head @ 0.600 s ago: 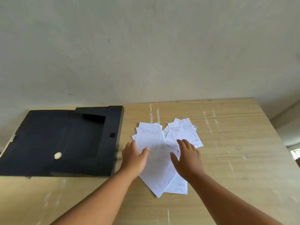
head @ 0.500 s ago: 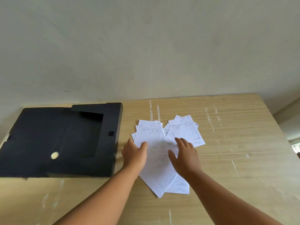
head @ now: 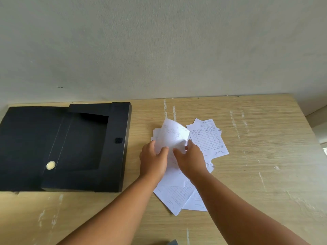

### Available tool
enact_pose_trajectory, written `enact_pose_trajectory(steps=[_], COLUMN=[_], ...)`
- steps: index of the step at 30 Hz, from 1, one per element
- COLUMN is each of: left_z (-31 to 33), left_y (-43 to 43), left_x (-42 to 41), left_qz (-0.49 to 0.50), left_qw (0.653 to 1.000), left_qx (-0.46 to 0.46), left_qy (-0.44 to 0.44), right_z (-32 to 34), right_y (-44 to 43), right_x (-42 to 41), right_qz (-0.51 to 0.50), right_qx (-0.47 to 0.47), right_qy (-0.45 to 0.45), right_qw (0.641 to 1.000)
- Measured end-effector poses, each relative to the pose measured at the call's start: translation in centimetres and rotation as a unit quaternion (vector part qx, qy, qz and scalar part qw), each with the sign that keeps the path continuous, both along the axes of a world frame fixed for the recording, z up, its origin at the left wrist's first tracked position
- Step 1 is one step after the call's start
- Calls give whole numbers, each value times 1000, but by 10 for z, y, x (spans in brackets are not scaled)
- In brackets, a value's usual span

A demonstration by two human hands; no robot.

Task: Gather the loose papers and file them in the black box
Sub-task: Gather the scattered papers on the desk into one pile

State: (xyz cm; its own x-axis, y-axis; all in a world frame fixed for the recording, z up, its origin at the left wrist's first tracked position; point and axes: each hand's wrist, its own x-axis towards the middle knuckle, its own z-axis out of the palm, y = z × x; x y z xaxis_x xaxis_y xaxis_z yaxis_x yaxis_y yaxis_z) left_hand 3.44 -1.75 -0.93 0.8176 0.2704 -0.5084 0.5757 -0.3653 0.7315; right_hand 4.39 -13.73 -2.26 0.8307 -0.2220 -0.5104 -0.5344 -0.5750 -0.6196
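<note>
Head view: the task looks barely begun. The loose papers [head: 178, 190] lie fanned and overlapping on the wooden table [head: 265, 174], and none sits in the black box [head: 85, 144], whose open tray shows only dark interior. The box lies at about 9 o'clock from the pile, near it but not touching, its lid flap [head: 30, 147] laid flat out to the left.

The left hand [head: 153, 160] pinches the left side of one curled sheet [head: 174, 137] between thumb and fingers, and the right hand [head: 190, 159] closes narrowly on the same sheet's right side; the sheet's far end bows up off the pile. A ruled form [head: 208, 138] lies flat at 2 o'clock from the hands, and more sheets spread toward 6 o'clock under the wrists. So gathering is under way on one sheet, I judge, with squaring the stack and filing all left to do.

Room for moving: bare table stretches from 3 to 5 o'clock of the pile, well clear to the right edge. The wall [head: 159, 50] closes the far side at 12 o'clock. The path toward 9 o'clock is short and clear, though the tray's raised right wall [head: 120, 147] must be cleared on the way in.
</note>
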Motion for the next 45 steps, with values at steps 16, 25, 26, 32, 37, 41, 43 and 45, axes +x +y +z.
enact_pose_trajectory(steps=[16,25,26,32,37,41,43,45], left_z=[-10,-6,-5,4,-6,-6,-4,-12], left_y=[-9,-19,-21,-20,-3,4,4,5], left_x=[-3,2,4,7,2,-2,-5,-6], left_qz=[-35,19,20,12,18,8,1,0], left_qw=[998,997,998,997,985,982,980,978], left_qx=[-39,-62,-64,-78,-172,-187,-199,-208], left_qy=[-39,-33,-21,15,25,12,15,12], right_z=[10,15,16,16,15,18,21,24], right_y=[-3,-43,-46,-26,-9,-5,-9,-16], right_x=[11,11,11,3,3,3,3,2], right_qz=[-150,-163,-169,-77,-81,-177,-208,-241], right_qx=[82,43,32,-25,-9,71,104,161], right_qy=[0,-33,-33,29,36,24,27,31], right_qw=[985,985,985,996,996,981,972,956])
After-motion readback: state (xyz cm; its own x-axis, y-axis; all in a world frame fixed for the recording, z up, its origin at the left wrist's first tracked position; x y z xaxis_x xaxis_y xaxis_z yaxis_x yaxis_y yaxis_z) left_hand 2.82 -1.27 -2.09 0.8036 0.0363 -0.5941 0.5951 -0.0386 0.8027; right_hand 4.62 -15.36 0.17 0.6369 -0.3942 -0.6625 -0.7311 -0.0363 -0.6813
